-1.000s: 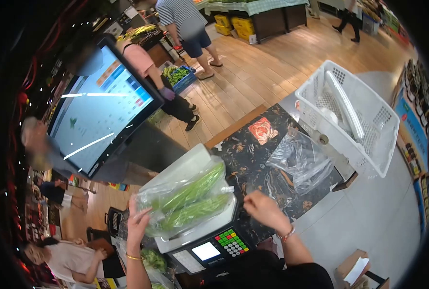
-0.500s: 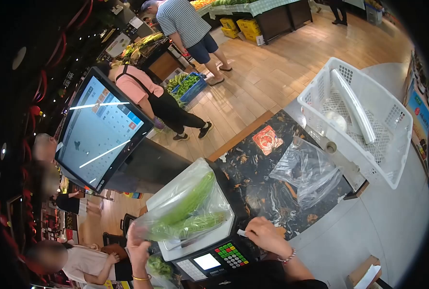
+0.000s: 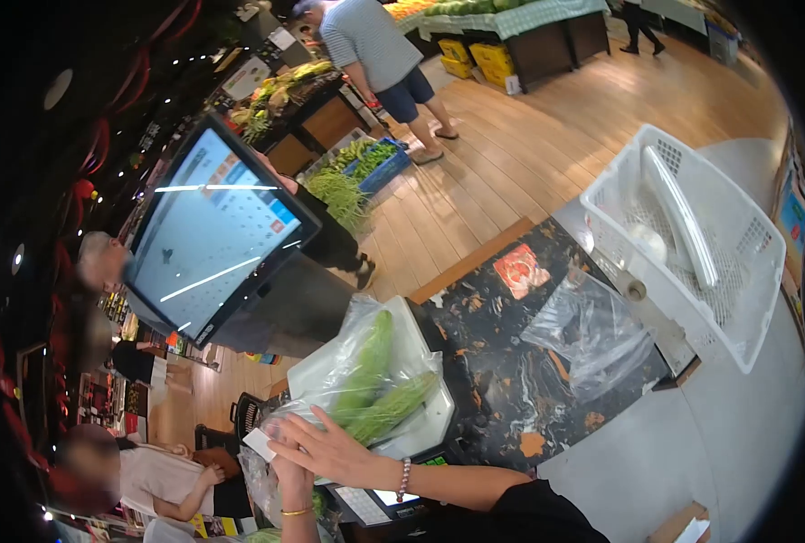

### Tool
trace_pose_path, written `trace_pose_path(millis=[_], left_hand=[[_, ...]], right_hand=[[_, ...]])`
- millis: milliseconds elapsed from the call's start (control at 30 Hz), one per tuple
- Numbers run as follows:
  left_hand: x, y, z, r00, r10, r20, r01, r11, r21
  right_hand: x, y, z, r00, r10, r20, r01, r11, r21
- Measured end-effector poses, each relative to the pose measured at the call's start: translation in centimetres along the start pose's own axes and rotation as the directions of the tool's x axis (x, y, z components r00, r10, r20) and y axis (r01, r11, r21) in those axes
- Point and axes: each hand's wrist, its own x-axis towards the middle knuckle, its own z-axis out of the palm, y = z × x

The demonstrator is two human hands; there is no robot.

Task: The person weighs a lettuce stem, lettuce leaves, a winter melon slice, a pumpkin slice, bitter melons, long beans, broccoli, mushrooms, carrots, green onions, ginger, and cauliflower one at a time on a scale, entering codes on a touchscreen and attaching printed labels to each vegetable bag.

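Observation:
A clear plastic bag (image 3: 413, 360) of long green gourds (image 3: 366, 366) lies on the pale plate of a weighing scale (image 3: 430, 423). My left hand (image 3: 290, 471), wearing a gold bangle, is closed around the gathered end of the bag at the scale's near left corner. Reaching across it, my right hand (image 3: 335, 450) has a beaded bracelet and fingers partly spread. At its fingertips is a small white label (image 3: 260, 443), beside the bag's end. My right forearm covers much of the scale's keypad.
A tilted touchscreen (image 3: 213, 235) stands beyond the scale. Loose plastic bags (image 3: 588, 335) lie on the dark marbled counter (image 3: 484, 362). A white basket (image 3: 746, 317) holds a long wrapped item. Several people stand around, one in a striped shirt (image 3: 371, 45).
My right hand has swung left from the scale's right side to my left hand, carrying the white label. The person in pink has moved behind the screen. The view has shifted slightly.

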Motion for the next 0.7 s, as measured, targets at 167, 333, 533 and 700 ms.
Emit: trace_pose_path(millis=[167, 333, 533, 700], left_hand=[[-2.3, 1.6, 2.3, 0.987, 0.152, -0.057, -0.155, 0.986, -0.059], [-2.0, 0.4, 0.6, 0.978, 0.152, -0.142, -0.164, 0.983, -0.083], [-3.3, 2.8, -0.7, 0.953, 0.282, -0.106, -0.263, 0.951, 0.164], [-4.0, 8.1, -1.4, 0.649, 0.528, 0.548, -0.657, 0.028, 0.753]], right_hand=[[0.8, 2.2, 1.1, 0.861, 0.028, 0.508, -0.01, 0.999, -0.039], [4.1, 2.7, 0.4, 0.692, 0.072, 0.719, -0.259, 0.954, 0.154], [2.6, 2.1, 2.1, 0.667, 0.24, 0.705, -0.478, 0.864, 0.157], [2.0, 2.2, 3.8, 0.593, 0.413, 0.692, -0.676, 0.722, 0.149]])
